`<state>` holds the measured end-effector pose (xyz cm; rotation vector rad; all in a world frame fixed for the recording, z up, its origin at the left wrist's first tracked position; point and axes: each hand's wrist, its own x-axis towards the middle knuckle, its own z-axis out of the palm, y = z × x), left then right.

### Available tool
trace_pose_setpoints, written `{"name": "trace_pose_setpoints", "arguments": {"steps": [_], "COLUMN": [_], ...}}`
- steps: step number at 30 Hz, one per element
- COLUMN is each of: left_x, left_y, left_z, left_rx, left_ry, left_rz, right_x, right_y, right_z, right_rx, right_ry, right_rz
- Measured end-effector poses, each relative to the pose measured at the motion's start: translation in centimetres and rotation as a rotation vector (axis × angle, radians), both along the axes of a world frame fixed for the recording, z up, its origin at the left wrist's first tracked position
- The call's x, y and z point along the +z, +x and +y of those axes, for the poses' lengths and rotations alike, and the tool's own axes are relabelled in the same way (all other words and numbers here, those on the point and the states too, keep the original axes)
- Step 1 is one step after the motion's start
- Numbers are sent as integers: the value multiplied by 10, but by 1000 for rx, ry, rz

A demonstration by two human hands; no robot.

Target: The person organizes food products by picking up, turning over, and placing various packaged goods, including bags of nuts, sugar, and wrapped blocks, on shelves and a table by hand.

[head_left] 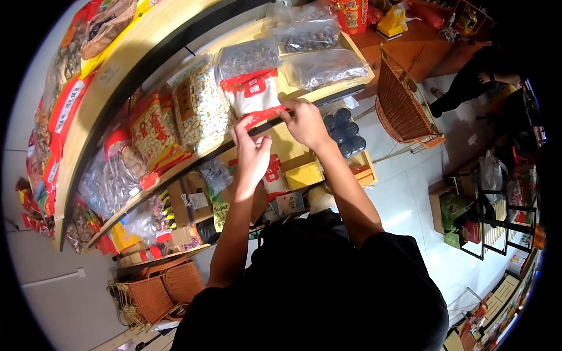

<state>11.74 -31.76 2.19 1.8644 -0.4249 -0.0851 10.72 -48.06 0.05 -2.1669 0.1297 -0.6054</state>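
A white bag with red bands lies on the wooden shelf, in front of a clear bag of dark dried goods. My right hand is at the bag's right lower corner, thumb and forefinger pinched together at its red edge. My left hand is at the lower left edge of the same bag, its fingers apart and bent, with nothing seen in them. To the left stands a large clear bag of pale pieces. Flat clear bags lie to the right.
Below are a lower shelf with a yellow box and dark-lidded jars. A wicker basket chair stands to the right, and another person in dark clothes is beyond it. Wicker baskets sit at the lower left.
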Motion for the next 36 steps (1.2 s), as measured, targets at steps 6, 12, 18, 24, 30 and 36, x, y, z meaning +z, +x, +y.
{"name": "trace_pose_setpoints", "arguments": {"steps": [6, 12, 18, 24, 30, 36], "left_x": [-10, -56, -98, -134, -174, -196], "left_y": [-13, 1, -26, -71, -96, -93], "left_z": [56, 86, 84, 122, 176, 219], "left_rx": [-19, -485, -201, -209, -172, -353], "left_ry": [-114, -692, -531, -553, -468, -321], "left_rz": [319, 1195, 897, 1095, 1055, 946], "right_x": [14, -5, -25, -67, -113, -116], "right_y": [-62, -115, -153, -174, -194, -194], "right_z": [11, 38, 71, 98, 152, 195], "right_rx": [22, 88, 62, 82, 216, 208], "right_ry": [209, 233, 412, 253, 657, 549], "right_rz": [36, 56, 320, 511, 883, 952]}}
